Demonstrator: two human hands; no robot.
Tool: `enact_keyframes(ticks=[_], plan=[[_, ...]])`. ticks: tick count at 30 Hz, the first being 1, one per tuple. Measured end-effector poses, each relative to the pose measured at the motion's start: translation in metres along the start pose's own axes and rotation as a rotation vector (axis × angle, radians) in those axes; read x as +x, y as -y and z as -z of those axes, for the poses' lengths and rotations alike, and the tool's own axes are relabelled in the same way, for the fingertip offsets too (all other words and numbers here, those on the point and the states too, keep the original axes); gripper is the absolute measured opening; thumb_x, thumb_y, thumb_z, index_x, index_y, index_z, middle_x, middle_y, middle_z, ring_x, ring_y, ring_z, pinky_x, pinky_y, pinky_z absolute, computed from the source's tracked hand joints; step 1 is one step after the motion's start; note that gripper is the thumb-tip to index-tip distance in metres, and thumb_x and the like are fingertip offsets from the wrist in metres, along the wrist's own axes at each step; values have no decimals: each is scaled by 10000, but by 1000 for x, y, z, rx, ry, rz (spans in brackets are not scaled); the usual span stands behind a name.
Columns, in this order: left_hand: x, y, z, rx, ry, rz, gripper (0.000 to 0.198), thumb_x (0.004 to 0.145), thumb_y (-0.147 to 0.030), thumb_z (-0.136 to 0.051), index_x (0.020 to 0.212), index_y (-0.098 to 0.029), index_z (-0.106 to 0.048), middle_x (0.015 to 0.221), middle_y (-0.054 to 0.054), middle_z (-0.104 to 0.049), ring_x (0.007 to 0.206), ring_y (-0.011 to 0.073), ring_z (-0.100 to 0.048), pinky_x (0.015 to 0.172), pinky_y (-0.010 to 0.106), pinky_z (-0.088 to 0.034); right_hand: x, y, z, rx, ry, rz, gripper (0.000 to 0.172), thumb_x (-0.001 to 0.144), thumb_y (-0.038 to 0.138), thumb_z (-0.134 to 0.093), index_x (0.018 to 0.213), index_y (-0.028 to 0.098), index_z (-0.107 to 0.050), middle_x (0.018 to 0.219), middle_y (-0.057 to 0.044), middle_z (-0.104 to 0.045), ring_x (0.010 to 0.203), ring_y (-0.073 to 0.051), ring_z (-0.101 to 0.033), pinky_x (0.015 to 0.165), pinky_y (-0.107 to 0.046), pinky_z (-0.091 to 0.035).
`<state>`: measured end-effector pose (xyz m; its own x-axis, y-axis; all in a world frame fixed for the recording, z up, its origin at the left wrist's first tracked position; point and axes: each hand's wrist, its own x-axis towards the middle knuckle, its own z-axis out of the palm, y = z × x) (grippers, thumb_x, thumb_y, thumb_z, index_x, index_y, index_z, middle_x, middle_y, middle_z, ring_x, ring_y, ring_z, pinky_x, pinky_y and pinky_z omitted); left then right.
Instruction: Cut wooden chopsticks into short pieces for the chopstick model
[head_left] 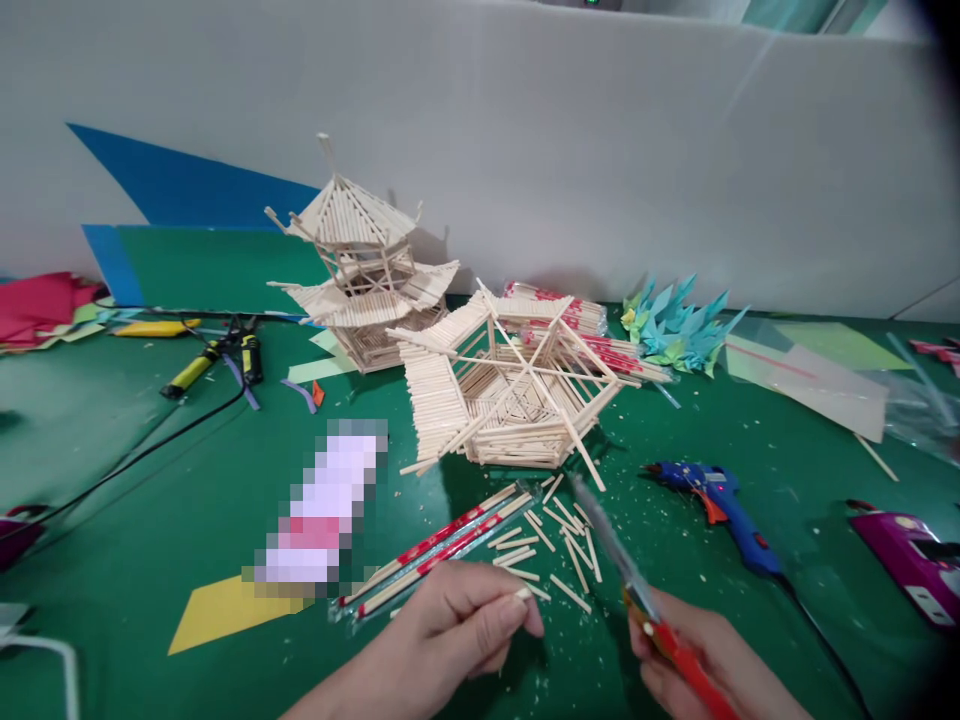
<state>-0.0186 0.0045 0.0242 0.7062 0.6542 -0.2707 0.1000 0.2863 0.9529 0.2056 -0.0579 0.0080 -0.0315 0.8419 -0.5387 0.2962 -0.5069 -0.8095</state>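
My left hand [480,625] is closed in a pinch near the front of the table; whatever lies between thumb and finger is too small to make out. In my right hand [686,655] is a red-handled tool [611,545] with a long grey metal blade, angled up and left. Short cut wooden sticks [574,555] lie scattered between and beyond my hands. Two wrapped bundles of bamboo chopsticks [442,545] with red bands rest just past my left hand. Farther back stands a partly roofed stick framework [517,385], its left side covered in sticks.
A tiered stick pagoda [367,270] stands behind at left. More chopstick packs [600,345] and blue-green folded paper [686,325] lie at the back. On the right are a blue glue gun [724,495] with its cord and a purple power strip [911,560]. Yellow-handled pliers [199,370] lie left.
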Motion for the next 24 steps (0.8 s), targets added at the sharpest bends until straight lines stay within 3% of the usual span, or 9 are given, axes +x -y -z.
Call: enact_keyframes(ticks=[5,10,15,20,24], plan=[[6,0,-2,171,-155,7,315,837,-395,-432,775,-142,-610,612,-27,-463,566,95,-379,523,192,-299,-6,-3,12,-419,-67,102,69,645,265,-579,673,205,-559,590,37,-584,526,-109,-476,497,-172,-379],[10,5,-5,273,-255,-16,263,856,-364,-392,807,-185,-578,761,7,-556,719,146,-469,637,213,-367,0,-34,31,-705,-353,120,243,730,296,-490,957,218,-526,745,-33,-649,636,-196,-613,589,-277,-475],[15,13,-10,326,-320,-2,191,875,-314,-356,816,-197,-496,740,-7,-502,702,143,-458,647,222,-384,11,-55,47,-863,-570,153,340,744,354,-457,1014,154,-507,992,-140,-628,865,-258,-623,730,-364,-497],[20,20,-13,426,-361,-40,201,880,-288,-333,770,-189,-470,679,-13,-462,636,140,-436,579,227,-378,14,-66,58,-1117,-607,217,441,738,407,-469,1046,95,-523,1033,-176,-597,948,-301,-576,784,-404,-474],[26,24,-17,620,-417,-142,200,863,-227,-363,766,-169,-528,724,33,-526,679,164,-485,628,264,-398,9,-54,60,-1114,-659,245,480,733,475,-497,1045,111,-523,999,-152,-596,888,-289,-580,770,-412,-467]])
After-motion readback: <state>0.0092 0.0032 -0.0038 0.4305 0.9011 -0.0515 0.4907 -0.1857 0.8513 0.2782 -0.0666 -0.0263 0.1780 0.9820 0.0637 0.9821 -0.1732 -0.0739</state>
